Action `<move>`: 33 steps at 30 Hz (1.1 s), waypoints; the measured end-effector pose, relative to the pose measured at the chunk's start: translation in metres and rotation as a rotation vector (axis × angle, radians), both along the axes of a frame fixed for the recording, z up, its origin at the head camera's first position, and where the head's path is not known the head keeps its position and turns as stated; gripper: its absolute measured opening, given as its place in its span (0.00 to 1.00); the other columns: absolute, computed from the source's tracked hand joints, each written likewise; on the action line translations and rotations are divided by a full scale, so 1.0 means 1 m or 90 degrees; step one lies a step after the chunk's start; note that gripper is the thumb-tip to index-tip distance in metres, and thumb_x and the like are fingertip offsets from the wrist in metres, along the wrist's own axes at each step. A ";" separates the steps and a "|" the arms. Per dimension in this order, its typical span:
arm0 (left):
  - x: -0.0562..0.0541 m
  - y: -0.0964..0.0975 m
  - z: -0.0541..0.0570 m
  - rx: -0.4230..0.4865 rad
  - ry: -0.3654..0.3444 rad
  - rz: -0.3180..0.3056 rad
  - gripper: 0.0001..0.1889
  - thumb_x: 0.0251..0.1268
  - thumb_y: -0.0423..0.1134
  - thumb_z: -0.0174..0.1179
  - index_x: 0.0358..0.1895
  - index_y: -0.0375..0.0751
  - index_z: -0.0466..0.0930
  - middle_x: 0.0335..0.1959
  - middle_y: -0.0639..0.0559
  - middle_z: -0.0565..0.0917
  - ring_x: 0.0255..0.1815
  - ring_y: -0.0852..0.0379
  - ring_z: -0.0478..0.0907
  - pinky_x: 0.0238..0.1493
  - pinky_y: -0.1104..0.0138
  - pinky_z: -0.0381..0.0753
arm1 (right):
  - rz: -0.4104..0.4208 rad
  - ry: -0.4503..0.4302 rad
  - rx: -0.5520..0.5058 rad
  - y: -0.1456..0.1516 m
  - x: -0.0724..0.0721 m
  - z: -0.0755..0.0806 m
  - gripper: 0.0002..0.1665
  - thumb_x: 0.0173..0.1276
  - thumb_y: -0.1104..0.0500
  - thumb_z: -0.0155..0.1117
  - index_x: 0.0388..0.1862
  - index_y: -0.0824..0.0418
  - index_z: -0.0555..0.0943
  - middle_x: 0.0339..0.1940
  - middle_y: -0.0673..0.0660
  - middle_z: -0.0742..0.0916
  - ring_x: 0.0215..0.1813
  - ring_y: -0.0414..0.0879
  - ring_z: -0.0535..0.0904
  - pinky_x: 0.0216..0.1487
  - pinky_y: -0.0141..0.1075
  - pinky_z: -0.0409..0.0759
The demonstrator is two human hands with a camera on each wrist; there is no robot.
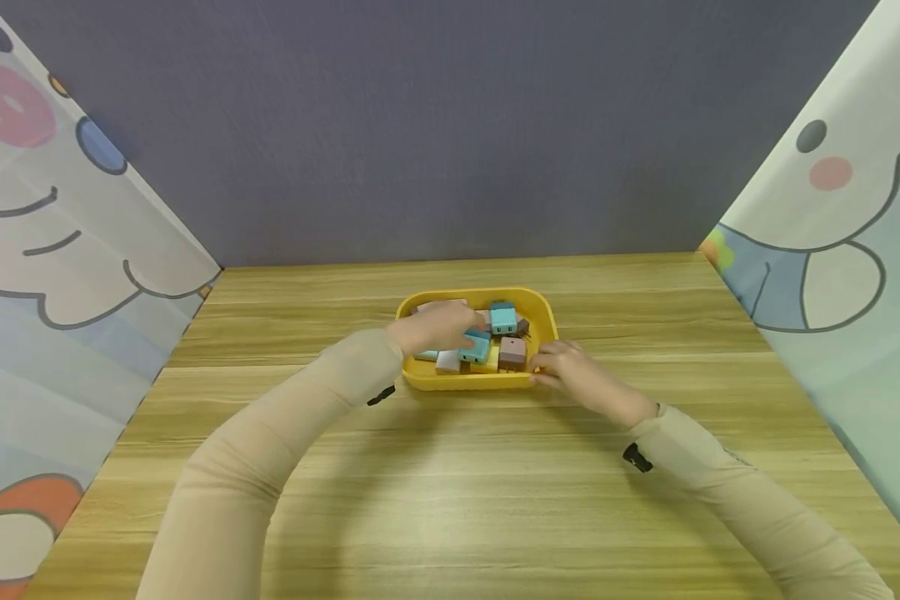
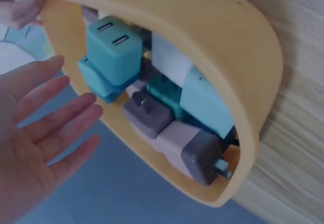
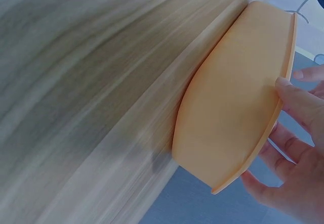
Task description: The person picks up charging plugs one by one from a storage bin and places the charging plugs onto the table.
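Note:
A yellow bin (image 1: 465, 382) holds several USB wall chargers. My left hand (image 1: 435, 327) reaches over the bin's left side. In the left wrist view its fingers (image 2: 66, 113) are spread and hold nothing, beside a teal charger (image 2: 114, 52) with two USB ports. Lower in that view lies a pink and purple charger (image 2: 195, 153) with its prongs sticking out. Other chargers are turquoise (image 1: 503, 321), brownish pink (image 1: 512, 352) and yellow (image 1: 486, 365). My right hand (image 1: 570, 372) grips the rim at the bin's front right corner, thumb on the outer edge in the right wrist view.
The bin stands on a wood-grain table (image 1: 450, 483), toward its back edge. A dark grey panel (image 1: 450, 133) rises behind the table. Cloths printed with cartoon figures hang at the left (image 1: 60, 250) and right (image 1: 832, 208).

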State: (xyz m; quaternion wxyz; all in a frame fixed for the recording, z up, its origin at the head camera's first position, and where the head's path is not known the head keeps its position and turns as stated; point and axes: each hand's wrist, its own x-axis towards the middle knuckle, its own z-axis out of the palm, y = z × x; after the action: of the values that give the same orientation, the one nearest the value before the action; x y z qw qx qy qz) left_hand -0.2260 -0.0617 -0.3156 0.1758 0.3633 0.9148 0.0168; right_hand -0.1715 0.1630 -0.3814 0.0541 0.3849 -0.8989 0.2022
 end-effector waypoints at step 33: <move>-0.012 0.019 -0.022 -0.036 -0.003 -0.064 0.17 0.50 0.37 0.64 0.46 0.41 0.78 0.44 0.48 0.72 0.37 0.58 0.72 0.35 0.72 0.74 | -0.002 -0.008 -0.001 0.000 -0.001 -0.001 0.07 0.55 0.62 0.64 0.33 0.62 0.81 0.32 0.53 0.82 0.37 0.48 0.75 0.46 0.47 0.69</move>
State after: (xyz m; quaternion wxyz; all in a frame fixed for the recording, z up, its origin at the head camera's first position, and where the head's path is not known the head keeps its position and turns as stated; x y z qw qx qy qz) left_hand -0.2382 -0.0429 -0.3377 0.1888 0.4038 0.8950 -0.0172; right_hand -0.1723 0.1627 -0.3820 0.0489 0.3820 -0.8997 0.2055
